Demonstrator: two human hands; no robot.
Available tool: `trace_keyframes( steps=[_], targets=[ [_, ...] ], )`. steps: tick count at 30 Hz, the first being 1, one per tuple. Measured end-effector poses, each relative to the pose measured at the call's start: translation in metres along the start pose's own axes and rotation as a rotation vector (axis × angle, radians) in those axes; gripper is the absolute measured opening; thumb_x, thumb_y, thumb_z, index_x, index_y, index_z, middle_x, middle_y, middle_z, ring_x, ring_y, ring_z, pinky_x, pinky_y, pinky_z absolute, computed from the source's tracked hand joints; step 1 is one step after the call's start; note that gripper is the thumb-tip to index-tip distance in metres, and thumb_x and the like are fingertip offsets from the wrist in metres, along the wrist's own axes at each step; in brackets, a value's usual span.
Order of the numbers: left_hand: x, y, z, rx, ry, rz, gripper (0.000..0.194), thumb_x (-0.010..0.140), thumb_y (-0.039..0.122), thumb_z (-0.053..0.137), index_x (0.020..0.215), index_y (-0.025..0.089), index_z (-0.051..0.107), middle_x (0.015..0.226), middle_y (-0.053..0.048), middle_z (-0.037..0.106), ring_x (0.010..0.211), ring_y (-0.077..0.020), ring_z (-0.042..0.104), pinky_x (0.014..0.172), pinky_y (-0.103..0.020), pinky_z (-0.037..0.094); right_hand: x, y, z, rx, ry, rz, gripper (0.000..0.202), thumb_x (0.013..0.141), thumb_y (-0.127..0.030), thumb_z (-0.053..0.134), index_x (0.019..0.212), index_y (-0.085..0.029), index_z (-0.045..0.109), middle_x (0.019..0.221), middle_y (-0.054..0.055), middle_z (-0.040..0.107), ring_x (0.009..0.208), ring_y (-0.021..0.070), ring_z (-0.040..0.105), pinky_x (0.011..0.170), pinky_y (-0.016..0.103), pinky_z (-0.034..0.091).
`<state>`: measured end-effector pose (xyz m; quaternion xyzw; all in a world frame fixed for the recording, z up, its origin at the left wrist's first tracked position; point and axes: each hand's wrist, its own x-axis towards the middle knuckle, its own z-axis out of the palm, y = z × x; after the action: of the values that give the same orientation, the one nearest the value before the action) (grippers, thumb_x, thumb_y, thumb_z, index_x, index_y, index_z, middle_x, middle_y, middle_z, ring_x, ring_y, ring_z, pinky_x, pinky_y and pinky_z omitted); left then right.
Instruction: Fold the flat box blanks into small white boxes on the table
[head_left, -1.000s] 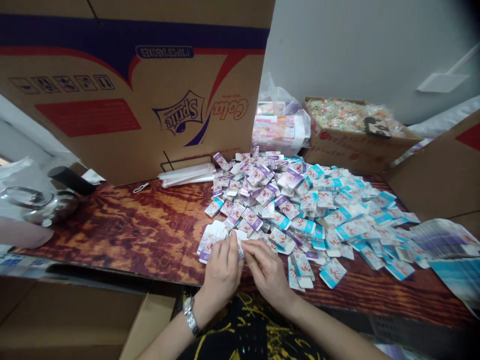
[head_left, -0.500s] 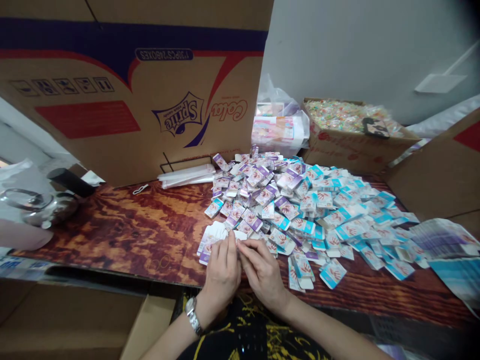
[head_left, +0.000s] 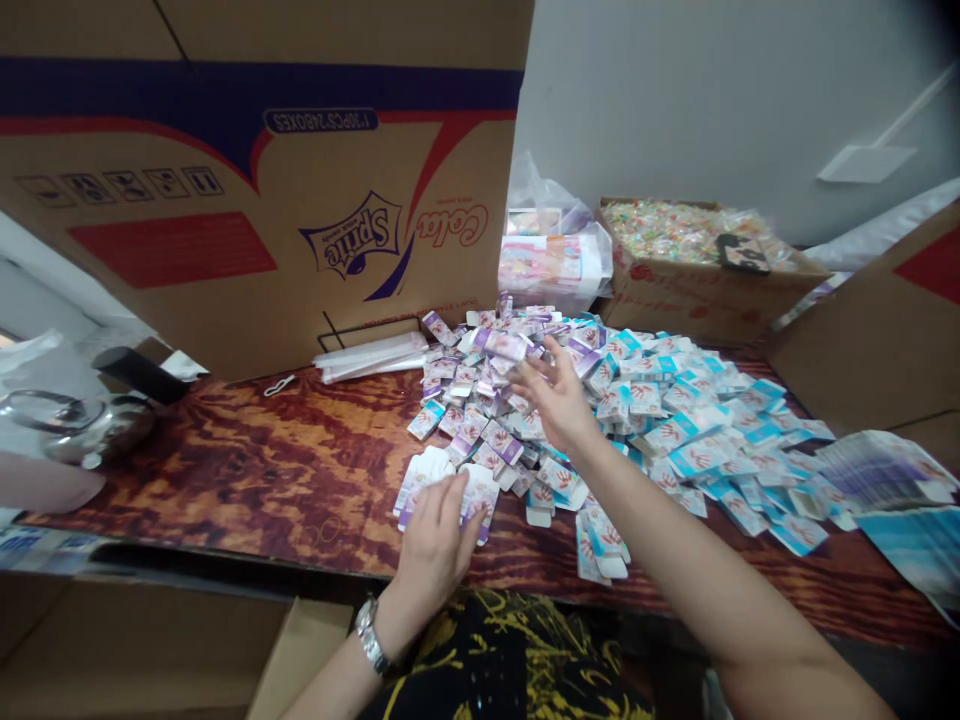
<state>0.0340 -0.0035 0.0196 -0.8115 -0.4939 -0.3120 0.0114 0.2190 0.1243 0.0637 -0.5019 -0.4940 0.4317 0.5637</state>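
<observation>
My left hand (head_left: 437,535), with a silver watch on the wrist, lies with fingers stretched over several flat purple-and-white cartons (head_left: 481,496) near the table's front edge. Over the heap of small folded boxes, my right hand (head_left: 553,392) reaches forward with its fingers apart. Just beyond its fingertips is a purple-and-white box (head_left: 501,345), slightly blurred; the hand does not appear closed on it. The heap mixes purple boxes with blue boxes (head_left: 697,458), many printed with a red hand.
A large cardboard carton (head_left: 255,230) stands behind the table's left half. Clear plastic sleeves (head_left: 371,357) lie at its foot. An open box of wrapped sweets (head_left: 690,290) is at the back right. Fanned flat cartons (head_left: 889,465) lie far right, a metal kettle (head_left: 97,430) far left.
My right hand has left my left hand's side and moved forward and right over the heap. A purple box now shows near its fingertips. My left hand has spread over the flat cartons.
</observation>
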Motion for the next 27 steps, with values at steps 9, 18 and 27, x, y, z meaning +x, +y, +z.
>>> trace_keyframes(
  steps=[9,18,27],
  targets=[
    [-0.025,-0.003,0.035,0.119,-0.482,-0.007,0.014,0.087,0.013,0.045,0.099,0.013,0.051,0.091,-0.009,0.056,0.086,-0.0234,0.056,0.071,-0.038,0.052,-0.107,0.069,0.001,-1.068,-0.569,-0.218,0.027,0.084,-0.027,0.055,0.110,-0.023,0.061,0.102,0.010,0.057,0.086,0.0212,0.058,0.068,0.030,0.049],
    [-0.026,-0.003,0.040,0.147,-0.364,-0.034,0.036,0.085,0.017,0.049,0.120,0.009,0.041,0.108,-0.015,0.054,0.095,-0.0252,0.055,0.077,-0.039,0.051,-0.110,0.079,0.018,-0.836,-0.272,-0.079,0.009,0.083,-0.019,0.054,0.083,-0.017,0.062,0.092,0.009,0.053,0.088,0.0212,0.054,0.078,0.034,0.047],
    [-0.009,-0.001,0.025,0.007,-0.086,-0.128,0.048,0.085,0.022,0.050,0.129,0.008,0.036,0.103,-0.016,0.063,0.087,-0.0229,0.063,0.075,-0.033,0.052,-0.108,0.030,0.014,-0.421,-0.279,-0.069,0.011,0.083,-0.026,0.056,0.086,-0.020,0.065,0.102,0.007,0.055,0.096,0.0200,0.057,0.082,0.034,0.049]
  ],
)
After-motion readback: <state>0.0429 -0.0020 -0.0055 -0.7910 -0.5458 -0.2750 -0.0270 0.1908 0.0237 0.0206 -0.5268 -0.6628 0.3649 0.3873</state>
